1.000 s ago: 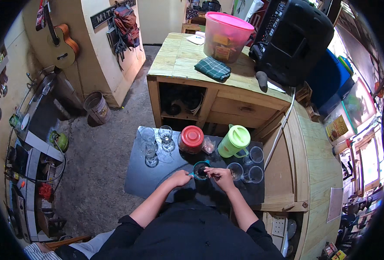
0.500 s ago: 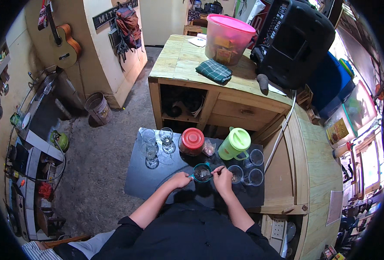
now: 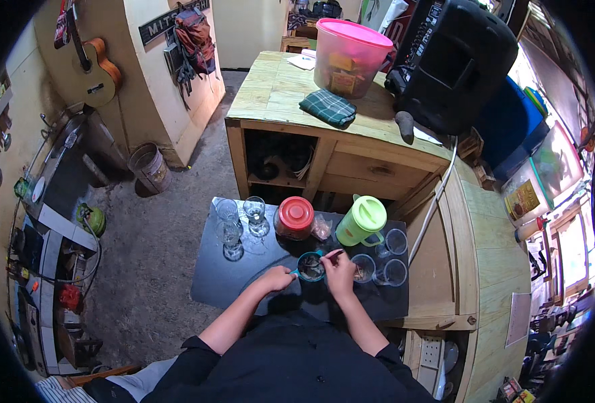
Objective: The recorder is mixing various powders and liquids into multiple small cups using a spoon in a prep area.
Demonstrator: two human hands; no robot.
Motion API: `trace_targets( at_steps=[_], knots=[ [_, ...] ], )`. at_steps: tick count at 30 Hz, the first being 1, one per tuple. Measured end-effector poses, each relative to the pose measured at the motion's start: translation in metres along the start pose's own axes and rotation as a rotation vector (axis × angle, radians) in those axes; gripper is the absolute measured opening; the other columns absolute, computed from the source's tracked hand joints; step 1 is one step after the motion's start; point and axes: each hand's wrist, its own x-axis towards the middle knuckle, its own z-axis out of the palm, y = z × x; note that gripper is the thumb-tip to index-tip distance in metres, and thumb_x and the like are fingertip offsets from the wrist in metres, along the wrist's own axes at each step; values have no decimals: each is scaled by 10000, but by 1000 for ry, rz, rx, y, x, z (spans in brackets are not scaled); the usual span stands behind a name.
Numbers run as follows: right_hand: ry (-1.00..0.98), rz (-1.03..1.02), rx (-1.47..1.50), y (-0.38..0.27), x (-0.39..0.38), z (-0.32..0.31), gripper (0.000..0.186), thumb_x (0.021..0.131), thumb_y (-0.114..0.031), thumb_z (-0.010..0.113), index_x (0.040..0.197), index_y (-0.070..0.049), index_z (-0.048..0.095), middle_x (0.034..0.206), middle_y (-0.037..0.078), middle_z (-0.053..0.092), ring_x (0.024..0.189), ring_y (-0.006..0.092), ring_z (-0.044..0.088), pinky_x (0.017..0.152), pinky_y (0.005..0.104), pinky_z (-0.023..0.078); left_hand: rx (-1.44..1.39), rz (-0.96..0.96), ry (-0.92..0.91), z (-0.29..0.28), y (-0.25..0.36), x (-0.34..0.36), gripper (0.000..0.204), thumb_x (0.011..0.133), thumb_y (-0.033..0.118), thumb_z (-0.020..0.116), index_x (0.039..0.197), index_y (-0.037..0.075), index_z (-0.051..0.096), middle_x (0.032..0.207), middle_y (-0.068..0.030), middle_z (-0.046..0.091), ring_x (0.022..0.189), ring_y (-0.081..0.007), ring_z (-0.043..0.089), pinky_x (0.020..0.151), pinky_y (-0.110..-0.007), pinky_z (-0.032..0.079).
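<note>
In my closed left hand (image 3: 278,278) is the handle of a small teal-rimmed strainer (image 3: 299,266), held level over the dark table. Dark and pale bits lie inside it; whether a glass stands beneath is hidden. My right hand (image 3: 340,273) pinches a thin spoon (image 3: 335,254), its lower end reaching toward the strainer's inside. Just right of that hand stands a clear glass (image 3: 363,269) with a little brownish matter at the bottom. Two more clear glasses, one far (image 3: 396,242) and one near (image 3: 395,273), stand farther right.
Behind my hands are a red-lidded jar (image 3: 295,215), a small pink packet (image 3: 321,227) and a lime-green pitcher (image 3: 362,221). Several upturned-looking glasses (image 3: 231,232) crowd the table's far left. A wooden counter (image 3: 264,94) rises beyond, bearing a pink-lidded tub (image 3: 351,60) and a black speaker (image 3: 455,67).
My right hand has shifted slightly left and up, tilting the spoon over the strainer. My left hand keeps its hold, and the whole view has shifted a little.
</note>
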Motion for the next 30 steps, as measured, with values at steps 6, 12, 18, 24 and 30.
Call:
trace_targets(
  at_steps=[6, 12, 18, 24, 30],
  knots=[
    [-71, -79, -131, 8, -13, -9, 115, 785, -36, 646, 819, 0, 543, 732, 161, 620, 712, 325, 635, 647, 371, 480, 39, 37, 34, 0, -1, -2, 374, 873, 367, 526, 778, 15, 609, 602, -77, 563, 551, -187, 529, 535, -358, 407],
    [-58, -45, -42, -6, -3, -3, 113, 805, -49, 642, 827, -3, 541, 747, 156, 618, 718, 310, 639, 619, 356, 481, 35, -117, -84, -9, 19, -11, 427, 859, 400, 513, 996, 22, 654, 983, -230, 640, 933, -378, 605, 832, -433, 450],
    [-110, -202, -118, 7, -13, -1, 121, 804, -46, 638, 851, -11, 532, 754, 165, 615, 711, 323, 634, 625, 374, 477, 100, -37, -41, -5, 7, -4, 430, 859, 401, 506, 978, 15, 653, 973, -236, 639, 935, -385, 602, 825, -440, 451],
    [-40, -149, -48, 1, -1, 2, 120, 781, -12, 659, 802, 6, 542, 756, 133, 621, 674, 227, 643, 603, 309, 491, 76, -50, -49, -7, 14, -8, 423, 856, 400, 508, 970, 21, 658, 953, -231, 642, 924, -385, 603, 817, -442, 450],
    [-107, -197, -86, 14, -10, -2, 115, 794, -13, 622, 835, -7, 515, 755, 149, 614, 736, 290, 646, 615, 351, 488, 52, -66, -46, -6, 14, -8, 408, 866, 393, 504, 942, 25, 662, 879, -205, 653, 849, -352, 622, 770, -430, 456]
  ],
)
